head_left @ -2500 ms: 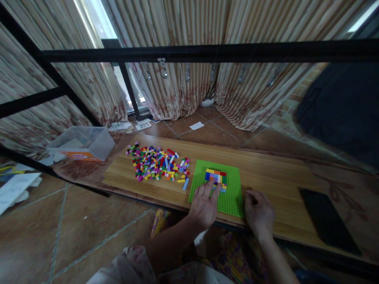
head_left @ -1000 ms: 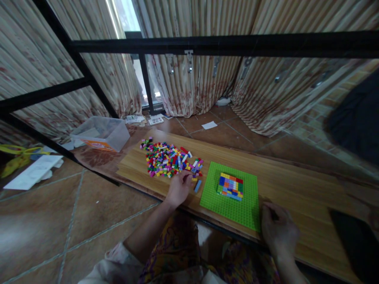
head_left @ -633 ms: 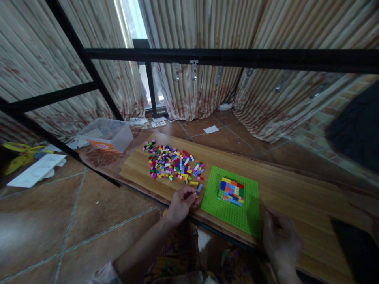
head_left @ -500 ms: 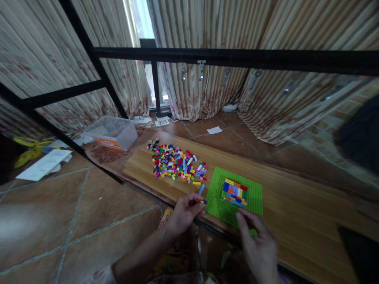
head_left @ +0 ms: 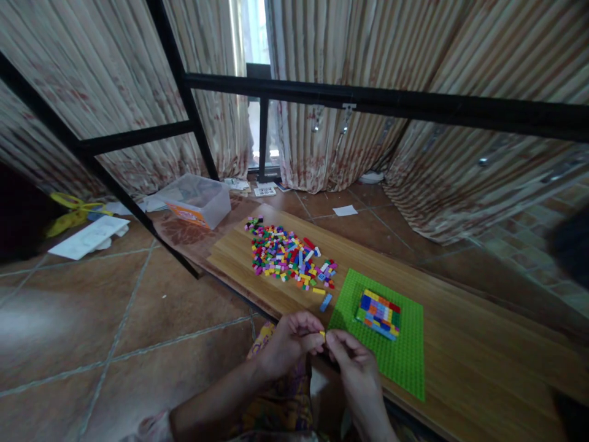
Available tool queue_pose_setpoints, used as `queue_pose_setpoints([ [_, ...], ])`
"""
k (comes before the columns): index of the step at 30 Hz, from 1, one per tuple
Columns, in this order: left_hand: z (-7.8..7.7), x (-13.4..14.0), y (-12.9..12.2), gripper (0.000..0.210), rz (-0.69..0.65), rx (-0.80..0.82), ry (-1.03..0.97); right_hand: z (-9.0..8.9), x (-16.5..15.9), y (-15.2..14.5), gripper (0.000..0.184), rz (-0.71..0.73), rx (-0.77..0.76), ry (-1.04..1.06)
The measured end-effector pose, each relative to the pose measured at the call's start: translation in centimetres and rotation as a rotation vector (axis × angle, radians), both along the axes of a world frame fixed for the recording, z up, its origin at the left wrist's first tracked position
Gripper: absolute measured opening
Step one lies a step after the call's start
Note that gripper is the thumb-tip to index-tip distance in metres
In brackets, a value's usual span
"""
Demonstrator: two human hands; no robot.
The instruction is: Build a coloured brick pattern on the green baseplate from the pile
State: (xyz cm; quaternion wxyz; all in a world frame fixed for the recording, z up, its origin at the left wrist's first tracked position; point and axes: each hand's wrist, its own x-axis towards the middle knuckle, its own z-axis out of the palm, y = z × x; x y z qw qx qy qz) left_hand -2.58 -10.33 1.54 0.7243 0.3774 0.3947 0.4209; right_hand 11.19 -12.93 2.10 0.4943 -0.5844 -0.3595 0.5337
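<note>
A small yellow toy brick [head_left: 322,334] sits at the fingertips of both hands, just in front of the table's near edge. My left hand [head_left: 294,339] is closed in a pinch on its left side. From the right, my right hand [head_left: 356,362] pinches at the same brick, and its fingertips hide part of it. Beyond them lies a green baseplate [head_left: 405,359] bearing a multicoloured block of bricks [head_left: 380,313]. A loose light blue brick [head_left: 326,302] and a yellow brick [head_left: 318,291] rest left of the baseplate.
A wide heap of mixed bricks [head_left: 285,252] covers part of the wooden tabletop [head_left: 464,344]. A clear plastic bin [head_left: 216,205] stands behind its left end. Black metal bars [head_left: 386,101] cross in front of curtains [head_left: 331,37]. Papers lie on the tiled floor.
My right hand has moved left from the baseplate's near side to meet my left hand at the brick. The view has shifted, so the table appears farther right.
</note>
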Motion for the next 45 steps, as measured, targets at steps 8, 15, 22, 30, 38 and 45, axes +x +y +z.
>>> queue_pose_setpoints([
  [8,-1.3,-2.3,1.2,0.035,0.109,-0.015,0.028,-0.6,-0.4,3.9,0.035,0.050,0.121,-0.318],
  [15,-1.7,-3.8,5.2,0.009,0.259,0.421,0.539,-0.8,-1.1,9.3,0.024,0.118,0.286,-0.995],
  [22,-2.9,-3.9,8.2,0.017,0.205,0.764,0.880,-1.6,0.1,9.1,0.026,0.088,0.319,-1.030],
  [30,-4.3,-3.6,7.9,0.019,0.213,0.883,0.924,-1.5,2.5,9.8,0.033,0.019,0.348,-1.076],
  [38,-4.3,-3.6,7.9,0.021,0.217,0.895,0.927,-1.9,1.5,11.1,0.026,0.168,0.297,-1.230],
  [45,-4.4,-3.7,7.9,0.021,0.204,0.893,0.943,-1.9,0.2,12.3,0.025,0.216,0.312,-1.279],
])
